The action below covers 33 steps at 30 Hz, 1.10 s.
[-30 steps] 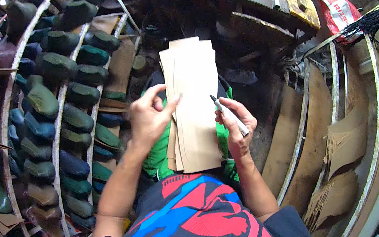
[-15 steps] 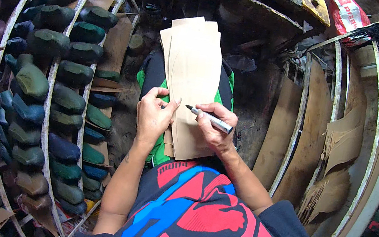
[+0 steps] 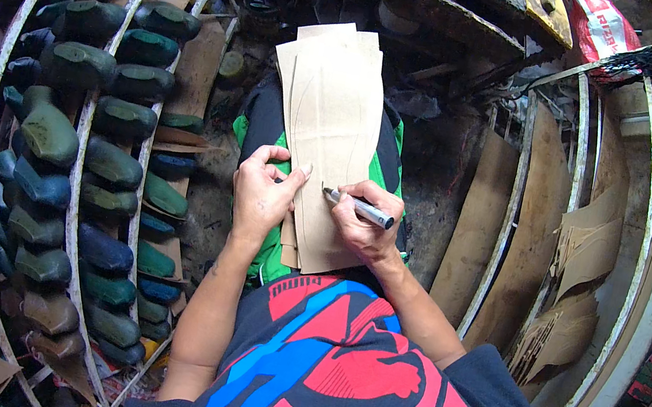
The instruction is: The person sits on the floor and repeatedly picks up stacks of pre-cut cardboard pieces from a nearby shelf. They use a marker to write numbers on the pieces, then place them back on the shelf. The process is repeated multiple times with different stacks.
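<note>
Several tan cardboard sheets (image 3: 334,107), cut with curved edges, lie stacked across my lap, with faint lines on the top one. My left hand (image 3: 263,192) grips the stack's left edge, its thumb on top and the fingers partly hidden beneath. In my right hand (image 3: 368,225) is a silver-grey marker (image 3: 371,212) with a dark tip, held like a pen. Its tip meets the top sheet below the middle, where a short dark mark shows.
To the left, a white-framed rack (image 3: 84,157) carries rows of green and blue shoe lasts (image 3: 129,119). On the right, another rack (image 3: 516,199) holds large brown sheets (image 3: 478,215) and bundles of cut pieces (image 3: 590,245). A red-and-white bag (image 3: 601,30) sits at the far right.
The marker's tip has come down onto the top sheet, and a short dark mark now shows there. My left hand keeps its hold on the sheets' edge.
</note>
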Each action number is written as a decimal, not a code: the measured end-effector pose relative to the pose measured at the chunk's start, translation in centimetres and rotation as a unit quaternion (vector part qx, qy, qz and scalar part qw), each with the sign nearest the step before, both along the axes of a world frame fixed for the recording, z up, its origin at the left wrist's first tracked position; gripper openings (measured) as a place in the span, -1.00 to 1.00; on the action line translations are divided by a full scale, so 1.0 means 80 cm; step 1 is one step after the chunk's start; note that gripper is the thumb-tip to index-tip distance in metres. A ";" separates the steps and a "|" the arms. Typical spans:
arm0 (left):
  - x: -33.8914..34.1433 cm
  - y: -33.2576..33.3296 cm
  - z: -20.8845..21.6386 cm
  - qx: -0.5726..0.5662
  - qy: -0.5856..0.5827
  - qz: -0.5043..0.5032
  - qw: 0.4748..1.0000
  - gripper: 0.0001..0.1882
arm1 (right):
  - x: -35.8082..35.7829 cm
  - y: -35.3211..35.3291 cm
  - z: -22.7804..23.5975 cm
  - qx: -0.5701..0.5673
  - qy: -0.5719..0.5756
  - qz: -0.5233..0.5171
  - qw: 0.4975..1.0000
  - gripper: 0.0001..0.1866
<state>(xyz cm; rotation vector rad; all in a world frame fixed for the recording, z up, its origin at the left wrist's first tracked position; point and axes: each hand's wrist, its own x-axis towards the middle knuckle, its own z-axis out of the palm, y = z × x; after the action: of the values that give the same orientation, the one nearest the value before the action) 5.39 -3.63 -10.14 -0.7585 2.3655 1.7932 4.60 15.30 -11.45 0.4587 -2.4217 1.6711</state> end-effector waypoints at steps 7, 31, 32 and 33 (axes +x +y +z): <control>0.003 -0.009 -0.004 -0.002 0.025 -0.004 1.000 -0.61 | 0.004 0.007 0.005 -0.104 -0.044 -0.015 0.993 -0.86; 0.060 -0.133 0.003 0.095 0.167 0.225 0.955 -0.53 | -0.030 -0.010 0.032 0.033 0.088 0.030 0.995 -0.57; 0.057 -0.131 0.002 0.120 0.157 0.207 0.958 -0.51 | -0.029 -0.011 0.033 0.022 0.093 0.020 0.995 -0.58; 0.053 -0.127 0.001 0.098 0.156 0.212 0.960 -0.53 | -0.028 -0.011 0.035 -0.001 0.121 0.009 0.993 -0.59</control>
<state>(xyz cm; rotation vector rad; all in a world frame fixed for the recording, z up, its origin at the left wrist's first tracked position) 9.66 -13.80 -10.04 -1.0923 2.2734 2.4404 2.34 14.44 -8.66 0.6442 -2.2467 1.5270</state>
